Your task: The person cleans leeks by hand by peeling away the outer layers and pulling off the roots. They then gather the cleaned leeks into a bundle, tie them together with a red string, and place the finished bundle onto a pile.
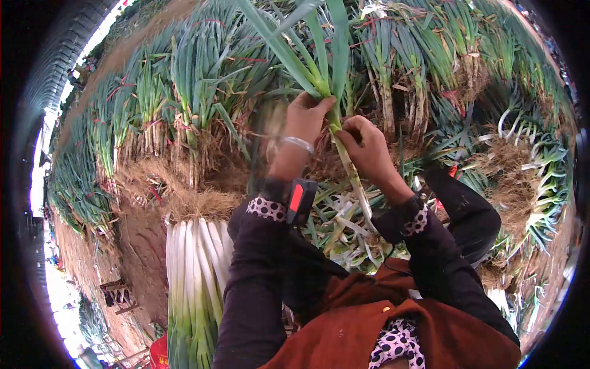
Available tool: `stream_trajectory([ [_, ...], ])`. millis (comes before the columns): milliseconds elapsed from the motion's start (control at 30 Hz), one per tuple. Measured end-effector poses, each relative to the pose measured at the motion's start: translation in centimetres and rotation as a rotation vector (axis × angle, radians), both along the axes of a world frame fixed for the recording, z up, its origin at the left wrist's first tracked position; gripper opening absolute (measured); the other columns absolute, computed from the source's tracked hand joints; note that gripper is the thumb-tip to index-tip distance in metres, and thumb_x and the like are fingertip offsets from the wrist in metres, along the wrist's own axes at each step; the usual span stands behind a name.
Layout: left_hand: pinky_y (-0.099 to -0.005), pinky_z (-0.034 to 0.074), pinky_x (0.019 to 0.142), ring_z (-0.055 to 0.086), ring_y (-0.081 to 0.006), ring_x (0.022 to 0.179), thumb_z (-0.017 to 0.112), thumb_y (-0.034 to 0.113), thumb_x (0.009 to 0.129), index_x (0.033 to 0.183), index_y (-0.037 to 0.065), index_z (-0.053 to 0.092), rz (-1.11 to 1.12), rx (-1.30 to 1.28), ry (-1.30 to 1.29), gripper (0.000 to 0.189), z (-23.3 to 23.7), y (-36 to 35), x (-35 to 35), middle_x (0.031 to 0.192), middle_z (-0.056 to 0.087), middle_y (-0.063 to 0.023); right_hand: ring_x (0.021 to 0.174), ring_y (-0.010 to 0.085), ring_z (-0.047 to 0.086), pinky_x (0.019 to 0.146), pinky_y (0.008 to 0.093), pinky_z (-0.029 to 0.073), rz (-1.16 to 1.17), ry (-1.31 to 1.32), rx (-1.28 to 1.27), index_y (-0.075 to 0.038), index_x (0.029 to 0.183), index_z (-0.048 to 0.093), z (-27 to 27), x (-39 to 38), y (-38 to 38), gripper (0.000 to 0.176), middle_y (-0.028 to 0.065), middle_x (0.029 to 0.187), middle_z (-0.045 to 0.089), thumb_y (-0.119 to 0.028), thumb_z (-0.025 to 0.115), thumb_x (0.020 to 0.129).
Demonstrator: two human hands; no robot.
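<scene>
A long green onion stands tilted in front of me, its green leaves fanning out at the top and its pale stalk running down toward my right sleeve. My left hand is closed around it just below where the leaves split. Slightly lower, my right hand pinches the stalk between thumb and fingers. Whether the fingers hold a loose outer layer cannot be made out. The stalk's lower end sits near the right cuff, above a heap of stripped leaves and trimmings.
Left of my legs lies a bundle of clean white-stalked green onions, roots toward the far side. Tied, unpeeled bunches stand in rows across the back. At right, more onions lie with roots inward. A red object shows at lower left.
</scene>
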State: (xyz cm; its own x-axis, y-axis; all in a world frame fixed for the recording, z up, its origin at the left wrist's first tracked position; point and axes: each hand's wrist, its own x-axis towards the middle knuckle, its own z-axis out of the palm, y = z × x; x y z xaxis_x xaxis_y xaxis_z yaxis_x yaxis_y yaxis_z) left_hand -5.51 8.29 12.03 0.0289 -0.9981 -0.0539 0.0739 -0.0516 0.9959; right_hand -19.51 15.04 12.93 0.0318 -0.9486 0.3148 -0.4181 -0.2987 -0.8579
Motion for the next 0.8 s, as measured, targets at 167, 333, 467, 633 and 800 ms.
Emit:
stream_trajectory([
  [167,-0.0282,0.051,0.060,0.061,-0.0145,0.073,0.059,0.006,0.083,0.111,0.003,0.052,0.059,-0.109,0.282,0.028,-0.3,-0.9,0.0,0.094,0.061,-0.0051,0.071,0.0146,0.055,0.068,0.0272,0.043,0.000,-0.170,0.096,0.000,0.088,0.050,1.0,-2.0,1.3,0.013,0.0055,0.075,0.053,-0.011,0.056,0.085],
  [333,-0.0411,0.053,0.057,0.062,-0.0252,0.073,0.048,0.014,0.090,0.113,0.010,0.044,-0.071,0.083,0.543,0.023,0.7,-0.3,-0.2,0.095,0.061,-0.0125,0.061,0.0053,0.044,0.053,0.0203,0.037,0.025,-1.020,0.472,-0.007,0.087,0.050,0.2,-2.0,0.9,0.005,-0.0015,0.072,0.048,-0.011,0.048,0.090],
  [467,-0.0377,0.051,0.054,0.059,-0.0250,0.067,0.045,0.015,0.091,0.114,0.009,0.043,0.038,-0.005,0.481,0.024,0.9,-1.1,1.3,0.094,0.062,-0.0152,0.063,0.0150,0.050,0.057,0.0291,0.041,0.212,-0.200,0.435,-0.003,0.084,0.047,-1.4,-5.2,2.4,0.013,0.0052,0.069,0.050,-0.014,0.054,0.086],
  [633,-0.0411,0.047,0.060,0.056,-0.0225,0.073,0.044,0.018,0.092,0.114,0.010,0.045,0.182,0.007,0.555,0.023,2.3,-2.8,6.0,0.096,0.061,-0.0113,0.085,0.0386,0.056,0.073,0.0439,0.044,0.341,0.808,0.832,0.000,0.099,0.053,-11.5,-14.2,10.3,0.029,0.0225,0.092,0.058,-0.023,0.055,0.082],
  [800,-0.0393,0.047,0.061,0.056,-0.0221,0.074,0.043,0.018,0.093,0.114,0.012,0.045,0.246,-0.093,0.575,0.022,2.2,-2.3,5.2,0.094,0.061,-0.0107,0.091,0.0361,0.055,0.077,0.0413,0.043,0.147,0.527,0.243,-0.002,0.105,0.054,-6.0,-10.2,8.3,0.042,0.0212,0.099,0.057,-0.034,0.061,0.078],
])
